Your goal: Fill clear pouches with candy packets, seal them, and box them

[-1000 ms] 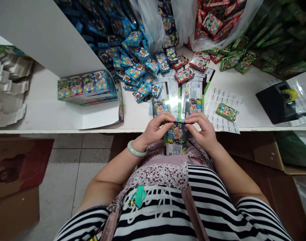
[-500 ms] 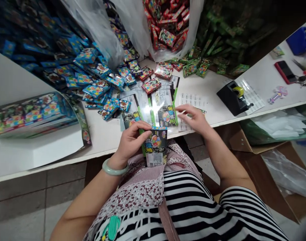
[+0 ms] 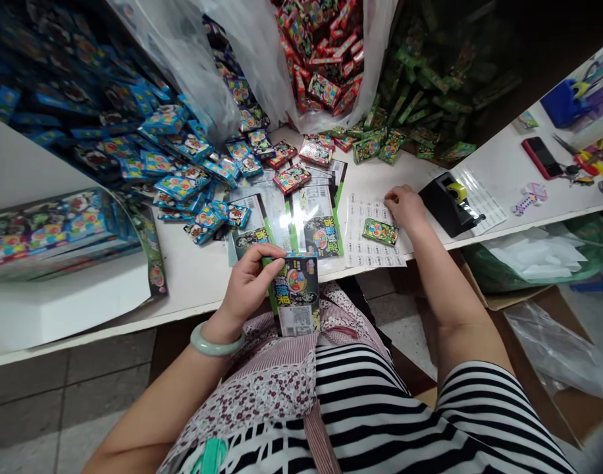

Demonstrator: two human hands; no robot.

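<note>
My left hand (image 3: pixel 255 280) grips a black and green printed package (image 3: pixel 297 299) by its left side, thumb in front, just past the table's front edge. A thin blue strip shows along the package's top. My right hand (image 3: pixel 407 207) bends its fingers down onto the upper right part of a white sheet of round stickers (image 3: pixel 357 247); whether a sticker is between the fingertips cannot be made out. On that sheet, just below the fingers, lies a small green box (image 3: pixel 380 231). Similar flat printed packages (image 3: pixel 324 232) lie left of the sheet.
Blue boxes (image 3: pixel 183 184) heap at the left, red boxes (image 3: pixel 324 89) fill a plastic bag, and green boxes (image 3: pixel 370 148) lie behind. A black tape dispenser (image 3: pixel 447 204) stands right of my right hand. Further right is a phone (image 3: pixel 541 158). A display carton (image 3: pixel 156 253) sits left.
My right hand has moved right and away from me, from beside the flat packages to the sticker sheet, uncovering the green box. My left hand keeps the package; the view has shifted slightly.
</note>
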